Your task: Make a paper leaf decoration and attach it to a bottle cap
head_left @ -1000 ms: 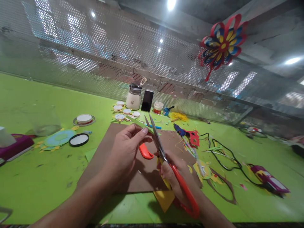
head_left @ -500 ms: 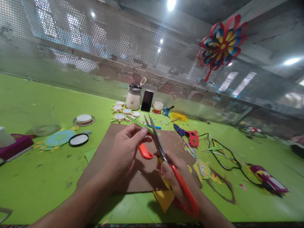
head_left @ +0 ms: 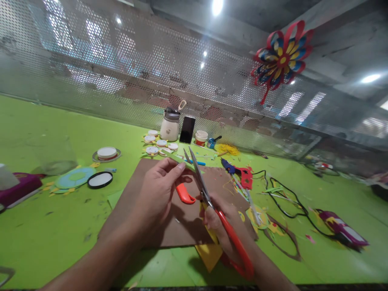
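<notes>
My left hand (head_left: 160, 188) pinches a narrow green paper strip (head_left: 172, 157) between thumb and fingers. Red-handled scissors (head_left: 232, 234) are in my right hand (head_left: 222, 218), their blades parted and pointing away from me. The strip's right end lies at the blades; whether they touch it I cannot tell. Both hands are above a brown cardboard sheet (head_left: 127, 214). On the cardboard, behind my left fingers, an orange-red cutter handle (head_left: 185, 195) shows in part. A yellow paper piece (head_left: 209, 255) sticks out below my right hand.
At the back are a white jug (head_left: 169, 128), a phone (head_left: 187, 130), paint pots (head_left: 201, 138) and several white discs (head_left: 152, 150). A glue gun (head_left: 228, 166) and its black cable (head_left: 281, 206) lie right. Left are a black-rimmed disc (head_left: 100, 179) and a blue paper ring (head_left: 75, 178).
Almost nothing differs. The view has shifted very slightly, and both hands keep their hold on the strip and the scissors.
</notes>
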Demonstrator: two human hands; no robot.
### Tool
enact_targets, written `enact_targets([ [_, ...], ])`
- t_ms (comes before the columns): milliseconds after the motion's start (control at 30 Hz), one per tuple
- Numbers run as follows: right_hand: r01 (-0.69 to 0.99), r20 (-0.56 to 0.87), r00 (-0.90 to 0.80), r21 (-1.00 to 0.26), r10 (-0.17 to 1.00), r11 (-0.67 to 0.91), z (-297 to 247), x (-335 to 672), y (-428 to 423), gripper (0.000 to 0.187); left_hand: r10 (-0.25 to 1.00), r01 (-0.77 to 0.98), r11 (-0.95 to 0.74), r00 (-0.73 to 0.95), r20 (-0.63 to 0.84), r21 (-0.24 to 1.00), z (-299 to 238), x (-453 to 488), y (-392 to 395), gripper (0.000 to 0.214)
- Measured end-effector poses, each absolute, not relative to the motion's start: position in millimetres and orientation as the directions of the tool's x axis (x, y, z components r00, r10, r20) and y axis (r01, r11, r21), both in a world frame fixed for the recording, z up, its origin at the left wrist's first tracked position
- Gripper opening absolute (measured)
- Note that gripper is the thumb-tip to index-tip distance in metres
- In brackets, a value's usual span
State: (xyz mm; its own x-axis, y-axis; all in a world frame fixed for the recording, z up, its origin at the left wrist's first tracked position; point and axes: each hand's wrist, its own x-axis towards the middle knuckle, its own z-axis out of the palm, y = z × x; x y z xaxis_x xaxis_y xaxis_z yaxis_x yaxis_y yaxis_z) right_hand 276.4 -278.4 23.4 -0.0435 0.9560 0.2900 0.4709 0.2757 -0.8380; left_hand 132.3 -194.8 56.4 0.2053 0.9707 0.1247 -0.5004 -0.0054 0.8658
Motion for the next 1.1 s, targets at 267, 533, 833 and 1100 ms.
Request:
enact_targets([
  [267, 0.522, 0.291, -0.055, -0.807, 0.955, 0.276, 21.2, 278.5, -278.5, 0.046, 0.972, -0.488, -0.042, 0.181, 0.149, 0.872, 57.1, 133.0, -196.1, 0.014],
  [533, 0.494, 0.285, -0.04, -0.828, 0.958, 0.267, 21.1, 276.9, -281.2, 0.044, 0.969, -0.499, -0.011, 0.208, 0.133, 0.866, 54.1, 131.7, -195.8, 0.015],
  [833, 0.48, 0.252, -0.039, -0.844, 0.967, 0.24, 21.2, 278.0, -278.7, 0.048, 0.964, -0.501, -0.035, 0.211, 0.162, 0.864, 56.7, 131.0, -194.7, 0.014],
  [1100, 0.488, 0.281, -0.041, -0.832, 0.959, 0.264, 21.3, 276.8, -280.8, 0.043, 0.966, -0.506, -0.044, 0.2, 0.166, 0.861, 57.9, 130.9, -195.2, 0.015],
])
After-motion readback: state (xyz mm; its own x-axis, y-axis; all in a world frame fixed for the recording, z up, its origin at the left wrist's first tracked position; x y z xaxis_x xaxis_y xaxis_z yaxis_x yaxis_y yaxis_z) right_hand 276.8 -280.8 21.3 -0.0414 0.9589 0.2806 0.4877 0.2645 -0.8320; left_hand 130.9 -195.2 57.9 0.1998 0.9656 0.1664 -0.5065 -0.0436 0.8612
